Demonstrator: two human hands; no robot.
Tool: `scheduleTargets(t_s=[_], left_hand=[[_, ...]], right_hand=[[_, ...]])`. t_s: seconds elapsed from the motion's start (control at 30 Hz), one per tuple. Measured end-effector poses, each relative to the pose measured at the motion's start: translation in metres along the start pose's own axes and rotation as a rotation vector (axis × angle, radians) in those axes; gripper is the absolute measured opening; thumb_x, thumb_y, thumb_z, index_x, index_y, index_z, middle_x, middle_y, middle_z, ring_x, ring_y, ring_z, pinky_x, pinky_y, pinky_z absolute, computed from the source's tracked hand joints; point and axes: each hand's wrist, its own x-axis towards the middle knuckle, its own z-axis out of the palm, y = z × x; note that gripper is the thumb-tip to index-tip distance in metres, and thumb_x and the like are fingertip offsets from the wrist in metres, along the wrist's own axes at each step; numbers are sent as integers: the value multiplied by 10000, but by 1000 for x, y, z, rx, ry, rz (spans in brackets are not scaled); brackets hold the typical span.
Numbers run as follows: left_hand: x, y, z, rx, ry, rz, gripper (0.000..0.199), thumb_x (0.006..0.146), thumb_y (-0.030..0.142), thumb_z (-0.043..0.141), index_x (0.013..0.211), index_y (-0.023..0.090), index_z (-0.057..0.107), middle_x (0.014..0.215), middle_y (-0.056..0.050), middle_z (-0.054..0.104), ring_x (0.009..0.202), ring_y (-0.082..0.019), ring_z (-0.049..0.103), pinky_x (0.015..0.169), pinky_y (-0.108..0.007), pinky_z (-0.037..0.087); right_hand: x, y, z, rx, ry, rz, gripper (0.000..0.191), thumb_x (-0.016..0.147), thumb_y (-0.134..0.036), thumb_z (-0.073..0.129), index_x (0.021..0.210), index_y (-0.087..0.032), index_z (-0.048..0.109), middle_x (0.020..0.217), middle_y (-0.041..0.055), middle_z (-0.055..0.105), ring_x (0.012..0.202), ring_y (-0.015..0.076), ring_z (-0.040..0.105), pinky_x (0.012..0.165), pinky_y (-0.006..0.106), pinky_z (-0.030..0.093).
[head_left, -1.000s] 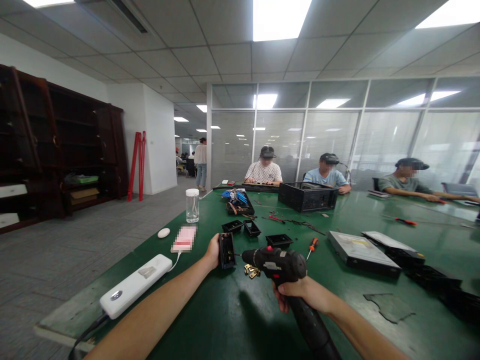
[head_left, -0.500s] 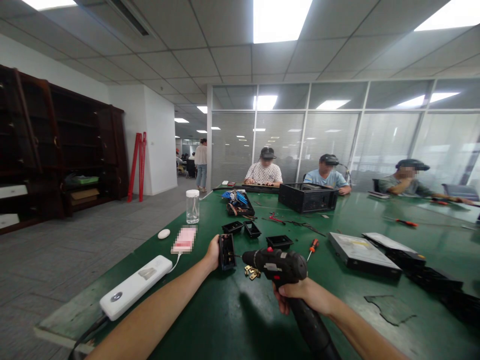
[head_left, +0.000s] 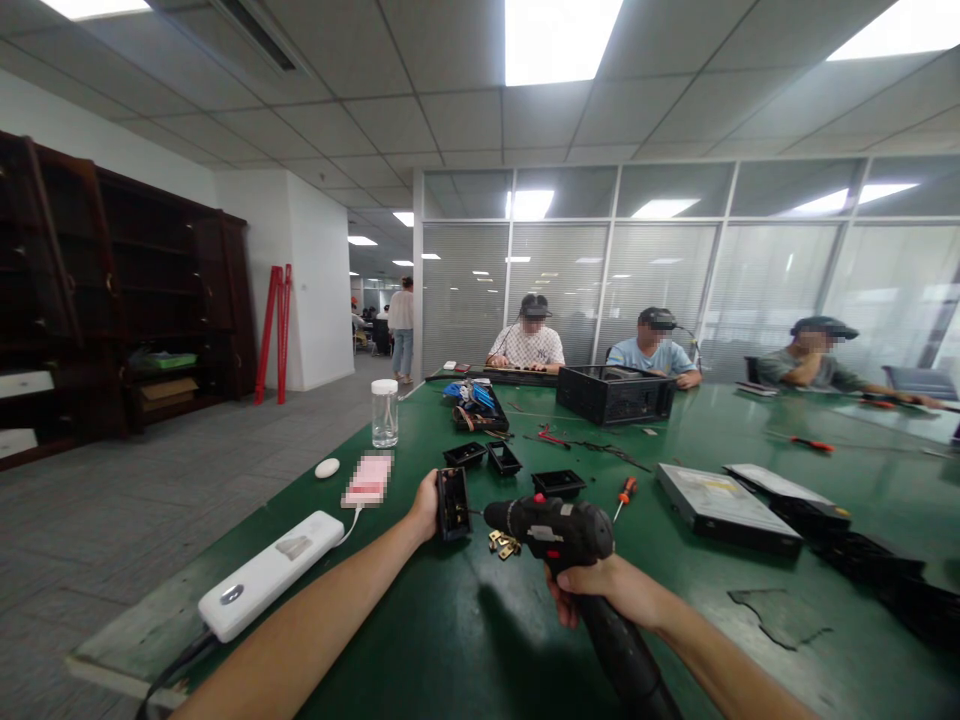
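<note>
Since a second earlier, the seated person (head_left: 806,352) at the right edge of the frame had raised one hand (head_left: 804,368) to the head; your own two hands had barely shifted. Your right hand (head_left: 589,582), lower centre, had its fingers (head_left: 567,608) wrapped tight around the grip of the black drill (head_left: 559,524). Your left hand (head_left: 425,508), mid-frame, was clamped on the left side of a black box (head_left: 453,503), open face toward you. The drill's bit (head_left: 476,512) pointed left and met the box's right edge in view; could not tell whether they touched, nor whether the box rested on the worktop (head_left: 420,640). Brass pieces (head_left: 504,545) lay just below the bit. Beyond, at centre, sat similar black boxes (head_left: 559,484). Right of them: an orange-handled screwdriver (head_left: 627,490), then a grey metal case (head_left: 726,500). Left of your forearm: a white power strip (head_left: 270,572).
</note>
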Motion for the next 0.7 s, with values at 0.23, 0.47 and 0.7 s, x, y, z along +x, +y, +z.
scheduleTargets(t_s=[0.23, 0.47, 0.7], left_hand=[[3, -1, -2, 17, 7, 11, 281, 699, 386, 419, 638, 152, 561, 500, -20, 545, 432, -159, 504, 475, -281, 395], [2, 0, -2, 1, -3, -18, 301, 698, 398, 407, 650, 146, 564, 510, -25, 547, 449, -157, 514, 488, -272, 396], [2, 0, -1, -15, 6, -12, 294, 703, 382, 400, 642, 146, 565, 492, -22, 535, 426, -153, 501, 469, -264, 381]], right_hand=[[0, 1, -1, 4, -5, 8, 153, 682, -235, 528, 737, -94, 554, 582, 40, 589, 522, 130, 543, 554, 273, 429], [-1, -2, 1, -11, 5, 14, 167, 679, -248, 528, 732, -92, 556, 578, 41, 587, 521, 128, 539, 559, 272, 433], [-1, -1, 0, -5, 8, 6, 157, 676, -244, 535, 724, -96, 556, 577, 35, 581, 526, 131, 543, 554, 269, 435]])
